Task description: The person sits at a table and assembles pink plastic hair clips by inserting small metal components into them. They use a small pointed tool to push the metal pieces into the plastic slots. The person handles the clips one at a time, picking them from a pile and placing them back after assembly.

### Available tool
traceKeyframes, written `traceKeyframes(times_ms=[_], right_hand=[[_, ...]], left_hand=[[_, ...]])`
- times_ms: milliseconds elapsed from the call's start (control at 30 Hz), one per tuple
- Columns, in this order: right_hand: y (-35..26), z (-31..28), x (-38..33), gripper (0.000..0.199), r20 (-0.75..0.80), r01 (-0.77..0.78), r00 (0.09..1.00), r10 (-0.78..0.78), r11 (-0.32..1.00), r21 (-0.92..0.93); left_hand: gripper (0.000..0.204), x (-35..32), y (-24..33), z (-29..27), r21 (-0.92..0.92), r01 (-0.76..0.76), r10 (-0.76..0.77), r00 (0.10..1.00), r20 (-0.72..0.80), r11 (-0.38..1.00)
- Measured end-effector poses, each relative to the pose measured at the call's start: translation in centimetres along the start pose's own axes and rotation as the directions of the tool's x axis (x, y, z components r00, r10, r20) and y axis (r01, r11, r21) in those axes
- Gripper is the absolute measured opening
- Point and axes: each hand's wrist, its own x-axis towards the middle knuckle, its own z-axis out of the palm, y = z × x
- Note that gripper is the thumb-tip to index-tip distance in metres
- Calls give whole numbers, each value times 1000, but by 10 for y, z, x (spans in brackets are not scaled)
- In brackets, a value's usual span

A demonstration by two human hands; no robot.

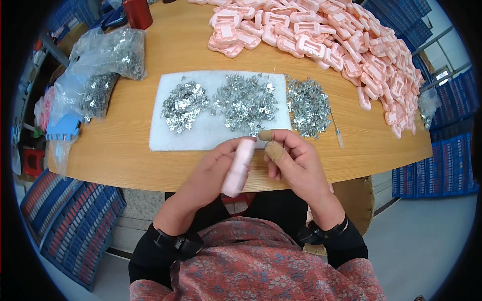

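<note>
Near the table's front edge, my left hand (208, 173) is closed around a pink plastic shell (239, 168), tilted on its edge and slightly blurred. My right hand (298, 160) is at the shell's upper end, its thumb and forefinger wrapped in tan coverings and brought close together. Whatever sits in that pinch is too small to make out. Just beyond both hands lies a white foam sheet (156, 135) bearing two heaps of small metal clips, a left heap (185, 106) and a middle heap (246, 103). A third clip heap (309, 107) adjoins the sheet's right edge.
Many more pink shells (311, 30) are piled across the far right of the table (191, 57). A thin pointed tool (337, 131) lies right of the clips. Clear bags of metal parts (108, 55), a blue plastic piece (64, 128) and a red container (137, 14) stand at left.
</note>
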Motion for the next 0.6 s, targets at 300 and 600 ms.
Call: traceKeyframes(times_ms=[300, 600], right_hand=[[12, 8, 4, 28, 70, 411, 897, -436, 768, -491], [18, 10, 6, 30, -8, 313, 941, -338, 880, -357]], left_hand=[[45, -4, 6, -3, -505, 74, -15, 993, 121, 860], [42, -7, 4, -1, -499, 86, -11, 989, 150, 862]])
